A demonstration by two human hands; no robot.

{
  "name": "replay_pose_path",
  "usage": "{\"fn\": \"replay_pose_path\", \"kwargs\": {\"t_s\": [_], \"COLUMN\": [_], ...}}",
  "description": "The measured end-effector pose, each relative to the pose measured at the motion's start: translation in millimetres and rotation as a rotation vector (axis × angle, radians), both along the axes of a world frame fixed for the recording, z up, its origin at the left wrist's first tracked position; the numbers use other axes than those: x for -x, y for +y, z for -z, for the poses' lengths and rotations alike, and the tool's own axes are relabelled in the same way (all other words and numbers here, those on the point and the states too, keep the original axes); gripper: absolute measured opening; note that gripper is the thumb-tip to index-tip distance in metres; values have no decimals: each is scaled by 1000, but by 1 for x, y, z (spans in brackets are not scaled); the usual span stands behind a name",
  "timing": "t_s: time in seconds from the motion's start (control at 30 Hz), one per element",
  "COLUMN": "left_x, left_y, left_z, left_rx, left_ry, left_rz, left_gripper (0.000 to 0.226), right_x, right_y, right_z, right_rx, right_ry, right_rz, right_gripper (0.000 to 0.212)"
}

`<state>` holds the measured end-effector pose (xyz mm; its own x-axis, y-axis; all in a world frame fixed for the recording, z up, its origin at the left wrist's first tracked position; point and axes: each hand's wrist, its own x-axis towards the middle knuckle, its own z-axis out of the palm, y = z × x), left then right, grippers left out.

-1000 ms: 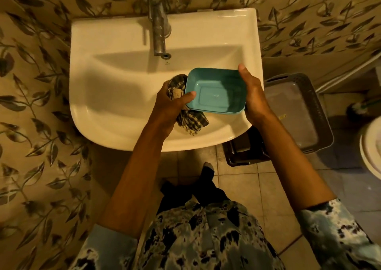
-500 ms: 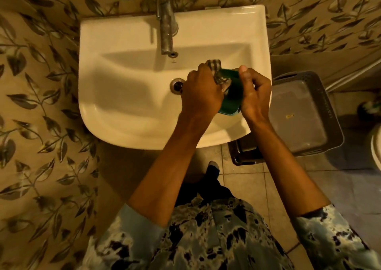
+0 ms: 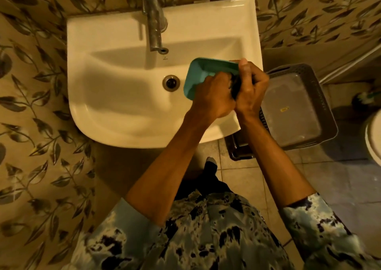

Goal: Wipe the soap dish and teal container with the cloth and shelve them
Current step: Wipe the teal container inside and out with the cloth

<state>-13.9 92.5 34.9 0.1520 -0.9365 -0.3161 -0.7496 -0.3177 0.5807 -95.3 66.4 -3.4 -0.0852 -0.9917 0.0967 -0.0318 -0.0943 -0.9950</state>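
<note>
The teal container now tilts leftward; right hand grips it, left hand clutches the cloth inside.

A glossy white ceramic washbasin is mounted against a wall papered in tan with a dark leaf pattern. A dull, spotted metal tap stands at the basin's back edge, its spout reaching out over the bowl. A round metal drain sits in the bottom of the bowl, forward of the spout. Right of the basin, lower down, is a dark grey perforated plastic basket, with a small yellow label on its floor. Beige floor tiles lie below the basin's front rim. A white rounded object, far right of the basin, is cut by the frame edge.
</note>
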Motion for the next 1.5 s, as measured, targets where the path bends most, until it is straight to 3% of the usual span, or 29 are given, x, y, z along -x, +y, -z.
{"fn": "replay_pose_path", "kwargs": {"t_s": [0.07, 0.13, 0.23, 0.3, 0.43, 0.53, 0.6, 0.7, 0.8, 0.9, 1.0, 1.07, 1.13, 1.3, 1.5], "left_x": [2, 0, -4, -9, 4, 14, 4, -12, -14, -17, -14, -7, -1, 5, -2], "left_y": [3, 3, 3, 1, 7, 10, 6, 4, 14, 22, 24, 29, 31, 24, 19], "left_z": [-2, 1, 4, 6, 6, 3, 3, 8, 13, 18, 20, 21, 24, 25, 8], "left_rx": [-27, 52, 192, 172, 246, 212, 93, -20, 8, 66, 327, 488, 531, 277, 70], "left_ry": [35, -134, -409, -426, -221, 86, 239, 296, 304, 49, -306, -309, -300, -470, -650], "left_rz": [89, 87, -94, -244, -337, -38, 198, 446, 489, 602, 645, 513, 385, 429, 436], "left_gripper": [38, 31, 23, 31, 26, 8, 8, 17, 24, 27, 21, 18, 19, 31, 16], "right_x": [5, 8, 5, 3, 7, 16, 26, 35, 37, 35, 33, 32, 33, 38, 38], "right_y": [1, 5, 9, 13, 21, 14, 10, 4, -3, -2, -2, -4, -4, 0, 9], "right_z": [3, 6, 5, 3, 3, 1, -1, -4, -5, -3, -1, -4, -6, -5, -9], "right_rx": [-10, -57, -69, -35, -30, -126, -150, -190, -205, -215, -276, -326, -359, -370, -200], "right_ry": [-11, -5, 21, 39, 22, 16, 19, 64, 99, 177, 261, 262, 278, 250, 188], "right_rz": [-8, -28, -16, 2, 3, -6, -42, -117, -164, -270, -351, -374, -372, -339, -216], "right_gripper": [27, 28, 38, 38, 30, 38, 44, 36, 29, 30, 34, 41, 40, 28, 27]}}
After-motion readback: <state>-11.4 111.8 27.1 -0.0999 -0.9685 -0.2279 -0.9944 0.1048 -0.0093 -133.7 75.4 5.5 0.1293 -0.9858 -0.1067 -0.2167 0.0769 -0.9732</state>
